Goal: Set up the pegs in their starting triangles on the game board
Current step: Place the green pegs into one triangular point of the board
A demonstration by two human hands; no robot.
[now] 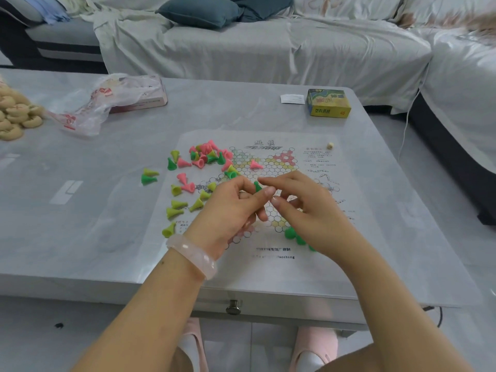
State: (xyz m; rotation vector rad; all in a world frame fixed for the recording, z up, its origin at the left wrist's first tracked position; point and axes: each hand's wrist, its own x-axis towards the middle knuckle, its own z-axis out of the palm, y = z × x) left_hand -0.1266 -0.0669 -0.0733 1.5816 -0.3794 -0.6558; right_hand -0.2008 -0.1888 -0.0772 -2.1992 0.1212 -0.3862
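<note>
A paper game board [268, 167] with a hexagon star grid lies on the grey table. Loose pink, green and yellow-green pegs [206, 157] are piled at its upper left and scattered down its left side. A single pink peg [255, 165] lies on the grid. Three green pegs [291, 234] stand at the board's lower right triangle, partly hidden by my right wrist. My left hand [230, 208] pinches a green peg [258, 186] above the board's middle. My right hand [303, 202] hovers beside it with curled fingers, its fingertips close to that peg.
A yellow game box [328, 103] and a white slip [292, 99] sit at the table's far right. A small die [330, 145] lies on the paper's top right. A plastic bag [102, 103], a pink box [145, 100] and round wooden pieces [13, 116] occupy the far left. A sofa stands behind.
</note>
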